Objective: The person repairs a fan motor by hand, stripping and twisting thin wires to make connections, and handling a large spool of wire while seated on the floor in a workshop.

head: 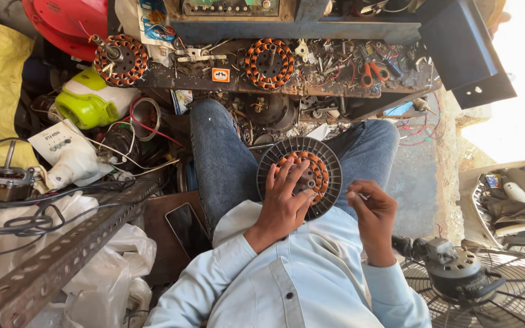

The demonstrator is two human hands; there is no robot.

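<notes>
A round grey fan motor housing (pixel 274 155) with a copper-wound stator (pixel 317 173) inside rests on my lap between my jeans-clad legs. My left hand (pixel 284 200) lies spread over the stator, fingers touching the orange windings. My right hand (pixel 373 212) hovers just right of the housing, fingers pinched on a thin light-coloured sliver or wire end (pixel 363 196). I wear a pale blue shirt.
Two more wound stators (pixel 120 59) (pixel 270 62) lie on a cluttered bench (pixel 183 79) ahead, with orange-handled pliers (pixel 373 71). A green-and-white appliance (pixel 89 100), a slotted metal angle (pixel 74 243), a phone (pixel 186 228) and a pedestal fan (pixel 457 279) surround me.
</notes>
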